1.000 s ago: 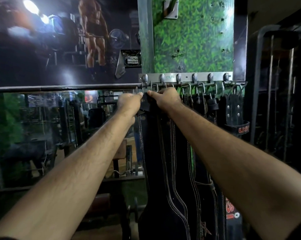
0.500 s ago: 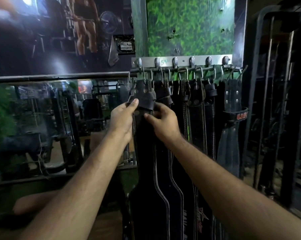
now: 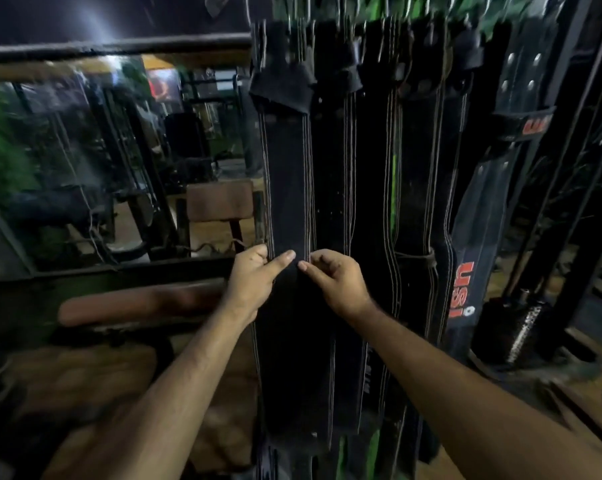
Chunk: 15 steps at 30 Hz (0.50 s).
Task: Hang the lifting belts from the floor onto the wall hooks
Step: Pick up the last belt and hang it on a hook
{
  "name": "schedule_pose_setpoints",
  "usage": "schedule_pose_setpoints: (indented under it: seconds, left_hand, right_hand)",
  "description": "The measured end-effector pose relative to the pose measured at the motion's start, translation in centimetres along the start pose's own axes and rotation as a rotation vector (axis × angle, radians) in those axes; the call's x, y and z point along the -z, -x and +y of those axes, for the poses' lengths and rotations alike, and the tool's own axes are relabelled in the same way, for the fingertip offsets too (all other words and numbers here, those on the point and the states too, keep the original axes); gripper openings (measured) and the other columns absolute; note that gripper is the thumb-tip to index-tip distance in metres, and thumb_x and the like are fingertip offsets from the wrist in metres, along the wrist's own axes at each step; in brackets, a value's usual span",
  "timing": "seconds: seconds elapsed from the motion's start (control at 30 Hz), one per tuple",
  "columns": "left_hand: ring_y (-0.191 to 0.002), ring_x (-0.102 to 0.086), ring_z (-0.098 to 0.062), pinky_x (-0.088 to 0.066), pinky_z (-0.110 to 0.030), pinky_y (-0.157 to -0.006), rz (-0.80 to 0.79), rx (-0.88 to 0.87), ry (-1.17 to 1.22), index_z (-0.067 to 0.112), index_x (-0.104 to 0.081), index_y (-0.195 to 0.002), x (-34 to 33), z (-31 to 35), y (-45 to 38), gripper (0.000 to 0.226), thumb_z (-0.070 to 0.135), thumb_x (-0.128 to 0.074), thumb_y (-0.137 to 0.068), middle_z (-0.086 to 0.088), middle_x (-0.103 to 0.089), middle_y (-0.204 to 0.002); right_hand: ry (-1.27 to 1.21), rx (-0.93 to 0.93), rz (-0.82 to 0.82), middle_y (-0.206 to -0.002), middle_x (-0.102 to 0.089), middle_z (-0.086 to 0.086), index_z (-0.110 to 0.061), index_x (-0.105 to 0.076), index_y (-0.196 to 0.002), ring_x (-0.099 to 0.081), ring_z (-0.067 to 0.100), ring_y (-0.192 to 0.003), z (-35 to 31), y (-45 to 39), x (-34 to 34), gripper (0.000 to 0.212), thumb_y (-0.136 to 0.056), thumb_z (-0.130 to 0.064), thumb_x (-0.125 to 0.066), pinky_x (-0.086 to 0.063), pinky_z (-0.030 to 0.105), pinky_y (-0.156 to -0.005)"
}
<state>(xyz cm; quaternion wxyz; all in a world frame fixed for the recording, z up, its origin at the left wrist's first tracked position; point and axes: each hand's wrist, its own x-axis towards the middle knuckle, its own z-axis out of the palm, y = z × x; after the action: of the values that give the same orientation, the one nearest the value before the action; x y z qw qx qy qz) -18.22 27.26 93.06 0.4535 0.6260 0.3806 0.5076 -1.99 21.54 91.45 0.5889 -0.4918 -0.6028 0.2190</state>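
Several black lifting belts hang side by side from metal hooks at the top edge of the view. The leftmost belt, black with pale stitching, hangs straight down in front of me. My left hand grips its left edge at mid-length, with the thumb laid across the front. My right hand is beside it, fingers loosely curled, the index fingertip touching the belt's face. A belt with orange "USI" lettering hangs further right.
A mirror wall fills the left side and reflects gym equipment. A brown padded bench lies low on the left. A dark metal rack and a knurled bar end stand to the right of the belts.
Both hands have slid down the leftmost belt from the hooks to its middle. The view has tilted down, so the hook rail is now at the top edge.
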Motion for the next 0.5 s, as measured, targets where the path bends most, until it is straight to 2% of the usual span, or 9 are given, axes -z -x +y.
schedule_pose_setpoints:
  seconds: [0.03,0.07,0.13,0.17,0.27,0.33,0.43,0.5]
  left_hand:
    - [-0.063,-0.049,-0.024,-0.048,-0.048,-0.060,-0.003,0.022,-0.084,0.012,-0.046,-0.063,0.4,-1.3,0.9,0.054,0.048,-0.086,-0.073,-0.010,-0.049,-0.064]
    - [-0.063,-0.056,-0.025,-0.054,-0.048,-0.064,-0.032,0.043,-0.128,0.011,-0.053,-0.064,0.7,-2.6,1.8,0.052,0.050,-0.086,-0.072,-0.015,-0.057,-0.065]
    - [-0.082,-0.074,-0.024,-0.061,-0.052,-0.081,-0.056,0.076,-0.136,0.011,-0.073,-0.085,1.3,-4.7,3.5,0.028,0.035,-0.086,-0.077,-0.012,-0.078,-0.086]
    - [-0.090,-0.076,-0.023,-0.061,-0.049,-0.086,-0.043,0.090,-0.107,0.014,-0.076,-0.094,1.4,-5.7,4.1,0.021,0.025,-0.085,-0.079,-0.006,-0.080,-0.093]
    - [-0.093,-0.076,-0.015,-0.060,-0.031,-0.081,0.054,0.145,-0.030,0.018,-0.074,-0.100,1.0,-7.4,5.2,0.024,0.017,-0.085,-0.078,0.004,-0.080,-0.093]
    - [-0.088,-0.076,-0.009,-0.058,-0.023,-0.075,0.049,0.171,0.027,0.016,-0.074,-0.100,0.2,-8.9,6.0,0.022,0.008,-0.082,-0.080,0.008,-0.079,-0.090]
    - [-0.082,-0.075,-0.005,-0.058,-0.021,-0.071,0.027,0.260,-0.013,0.021,-0.076,-0.094,-1.3,-12.6,8.2,0.021,0.010,-0.085,-0.078,0.012,-0.079,-0.084]
    - [-0.085,-0.076,-0.009,-0.059,-0.026,-0.073,0.021,0.359,-0.050,0.019,-0.077,-0.097,-1.9,-16.0,10.4,0.027,0.016,-0.089,-0.073,0.008,-0.079,-0.088]
  right_hand:
    - [-0.003,-0.024,-0.026,-0.074,-0.067,-0.008,-0.016,-0.071,-0.088,-0.060,0.001,-0.070,1.3,1.2,-0.2,0.009,-0.092,-0.023,-0.075,-0.050,0.024,-0.067]
    - [-0.013,-0.052,-0.039,-0.080,-0.071,-0.008,-0.013,-0.072,-0.093,-0.065,0.001,-0.075,2.4,2.3,-0.4,0.008,-0.091,-0.020,-0.076,-0.052,0.023,-0.072]
    - [-0.064,-0.107,-0.036,-0.092,-0.077,-0.002,-0.011,-0.073,-0.100,-0.072,0.007,-0.088,4.0,4.0,-0.8,0.014,-0.088,-0.016,-0.078,-0.056,0.026,-0.081]
    - [-0.094,-0.132,-0.025,-0.097,-0.077,0.001,-0.010,-0.072,-0.103,-0.074,0.012,-0.094,4.8,4.6,-0.9,0.019,-0.087,-0.015,-0.080,-0.058,0.029,-0.085]
    - [-0.137,-0.235,-0.026,-0.113,-0.076,0.005,-0.009,-0.070,-0.115,-0.072,0.018,-0.108,7.5,7.2,-0.8,0.033,-0.084,-0.009,-0.081,-0.058,0.034,-0.097]
    - [-0.154,-0.334,-0.049,-0.116,-0.076,0.004,-0.015,-0.071,-0.114,-0.072,0.017,-0.110,9.5,9.5,-0.8,0.032,-0.085,-0.008,-0.080,-0.057,0.040,-0.100]
    - [-0.144,-0.392,0.008,-0.116,-0.076,0.002,-0.030,-0.071,-0.109,-0.072,0.017,-0.110,12.0,12.1,-0.9,0.032,-0.084,-0.014,-0.082,-0.056,0.044,-0.100]
    - [-0.135,-0.420,0.029,-0.115,-0.076,0.000,-0.035,-0.070,-0.108,-0.072,0.016,-0.110,13.4,13.7,-1.1,0.033,-0.082,-0.022,-0.084,-0.056,0.044,-0.100]
